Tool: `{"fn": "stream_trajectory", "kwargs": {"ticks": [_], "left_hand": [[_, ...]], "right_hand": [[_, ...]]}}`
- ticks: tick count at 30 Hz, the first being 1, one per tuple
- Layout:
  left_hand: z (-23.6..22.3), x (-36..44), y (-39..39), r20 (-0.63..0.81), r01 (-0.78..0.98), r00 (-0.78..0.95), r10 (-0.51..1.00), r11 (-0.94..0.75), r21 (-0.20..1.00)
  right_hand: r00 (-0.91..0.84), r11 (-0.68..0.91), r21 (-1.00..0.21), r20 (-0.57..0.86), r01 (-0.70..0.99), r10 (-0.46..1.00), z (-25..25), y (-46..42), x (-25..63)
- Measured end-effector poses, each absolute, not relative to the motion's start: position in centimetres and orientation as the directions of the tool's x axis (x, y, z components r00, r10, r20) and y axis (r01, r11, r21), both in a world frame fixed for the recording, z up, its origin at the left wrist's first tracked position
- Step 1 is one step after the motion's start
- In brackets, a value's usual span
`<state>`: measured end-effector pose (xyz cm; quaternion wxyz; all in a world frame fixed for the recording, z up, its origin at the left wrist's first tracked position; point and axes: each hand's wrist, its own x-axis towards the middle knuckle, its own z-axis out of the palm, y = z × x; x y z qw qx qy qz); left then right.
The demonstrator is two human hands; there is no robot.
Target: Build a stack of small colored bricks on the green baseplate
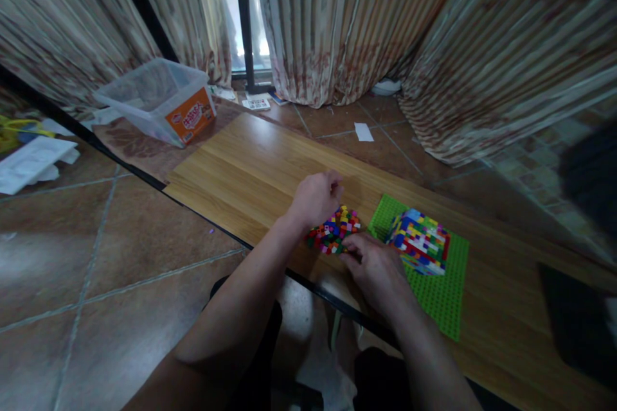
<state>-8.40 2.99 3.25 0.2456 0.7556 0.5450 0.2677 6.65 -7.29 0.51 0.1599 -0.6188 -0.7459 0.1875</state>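
Observation:
A flat slab of small multicoloured bricks (337,228) lies on the wooden table (250,173), between my hands. My left hand (315,198) is curled over its far left edge, fingers bent and gripping it. My right hand (376,266) presses its near right edge with closed fingers. Just right of them a green baseplate (441,298) carries a multicoloured block built of bricks (420,241), which neither hand touches.
A clear plastic tub with an orange label (161,99) sits on the floor at the back left. Patterned curtains (337,19) hang behind the table. A dark object (578,321) lies at the table's right end. White trays (29,164) lie far left.

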Motion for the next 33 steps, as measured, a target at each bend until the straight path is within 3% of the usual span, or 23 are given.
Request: {"fn": "stream_trajectory", "kwargs": {"ticks": [5, 9, 14, 19, 24, 33], "left_hand": [[3.4, -8.5, 3.0, 0.152, 0.722, 0.309, 0.939, -0.336, 0.605], [3.4, -8.5, 3.0, 0.149, 0.707, 0.307, 0.94, -0.33, 0.626], [3.2, -8.5, 3.0, 0.147, 0.692, 0.297, 0.944, -0.318, 0.648], [2.8, -8.5, 3.2, 0.141, 0.675, 0.286, 0.948, -0.304, 0.672], [2.3, -8.5, 3.6, 0.161, 0.654, 0.279, 0.947, -0.31, 0.69], [2.1, -8.6, 3.8, 0.172, 0.61, 0.284, 0.943, -0.317, 0.726]], "right_hand": [[-0.164, 0.196, -0.647, 0.11, 0.737, 0.98, 1.4, -7.2, 7.1], [0.002, 0.234, -0.785, 0.287, 0.574, 0.958, 2.5, -6.9, 8.6], [0.332, 0.11, -0.848, 0.319, 0.519, 0.888, 1.9, -6.4, 11.8], [0.472, 0.01, -0.785, 0.382, 0.619, 0.794, 1.4, -6.2, 15.4], [0.566, -0.135, -0.767, 0.33, 0.627, 0.755, 1.7, -6.6, 17.7], [0.615, -0.21, -0.842, 0.171, 0.497, 0.77, 1.4, -5.7, 17.4]]}}
